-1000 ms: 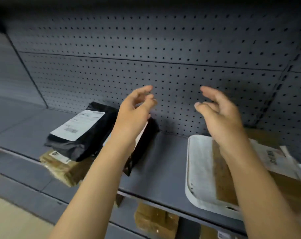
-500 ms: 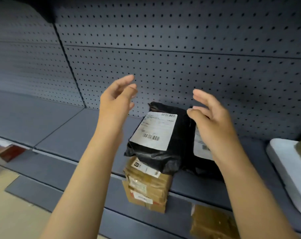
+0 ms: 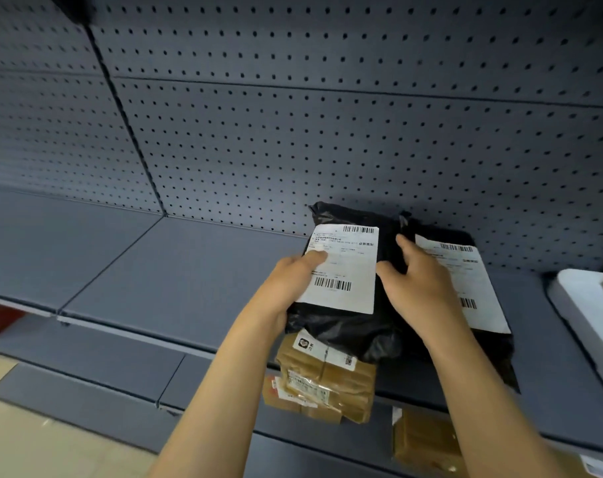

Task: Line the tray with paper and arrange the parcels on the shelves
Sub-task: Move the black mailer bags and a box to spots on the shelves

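Note:
Two black plastic parcels with white barcode labels lie side by side on the grey shelf [image 3: 176,270]. The left black parcel [image 3: 348,329] rests partly on a stack of brown taped parcels [image 3: 327,377] at the shelf's front edge. My left hand [image 3: 286,288] grips its left side, thumb on the label. My right hand [image 3: 417,288] holds its right side, fingers in the gap beside the right black parcel [image 3: 472,267]. A white tray [image 3: 583,305] pokes in at the far right, with a brown sheet in it.
A grey pegboard wall [image 3: 327,132] backs the shelf. Another brown parcel [image 3: 424,439] lies on the lower shelf at the bottom right. A red item [image 3: 0,320] sits at the far left edge. Pale floor shows at the lower left.
My view swung left from the tray to the black parcels. Both hands dropped from mid-air onto the left black parcel and closed on its two sides.

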Motion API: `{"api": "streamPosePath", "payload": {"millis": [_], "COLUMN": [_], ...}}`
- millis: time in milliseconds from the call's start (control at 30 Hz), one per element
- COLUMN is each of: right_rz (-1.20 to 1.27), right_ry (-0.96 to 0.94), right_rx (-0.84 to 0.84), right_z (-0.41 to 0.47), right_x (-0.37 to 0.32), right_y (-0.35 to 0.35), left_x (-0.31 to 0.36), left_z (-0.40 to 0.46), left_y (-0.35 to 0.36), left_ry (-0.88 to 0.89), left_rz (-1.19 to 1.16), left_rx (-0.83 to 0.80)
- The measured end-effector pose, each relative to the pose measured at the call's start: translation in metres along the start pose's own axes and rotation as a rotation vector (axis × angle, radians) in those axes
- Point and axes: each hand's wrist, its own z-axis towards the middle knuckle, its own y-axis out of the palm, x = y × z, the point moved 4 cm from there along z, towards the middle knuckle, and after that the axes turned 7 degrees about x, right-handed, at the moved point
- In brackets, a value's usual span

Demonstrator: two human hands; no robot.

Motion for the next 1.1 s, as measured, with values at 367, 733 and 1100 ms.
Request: {"api": "streamPosePath", "payload": {"millis": [367, 733, 1100], "right_rz": [0.246, 0.393, 0.528], "right_ry": [-0.163, -0.194, -0.086], "right_rx": [0.097, 0.097, -0.05], "right_z": [-0.002, -0.018, -0.05], "right_x": [-0.075, -0.183, -0.286], "right_y": [-0.002, 0.133, 0.337], "left_x": [0.047, 0.071, 0.064], "left_z": [-0.024, 0.005, 0.063], "left_y": [-0.05, -0.224, -0.443], "left_ry": [0.097, 0.178, 0.159], "left_rz": [-0.156, -0.081, 0.112], "left_rx": [0.035, 0.121, 0.196]}}
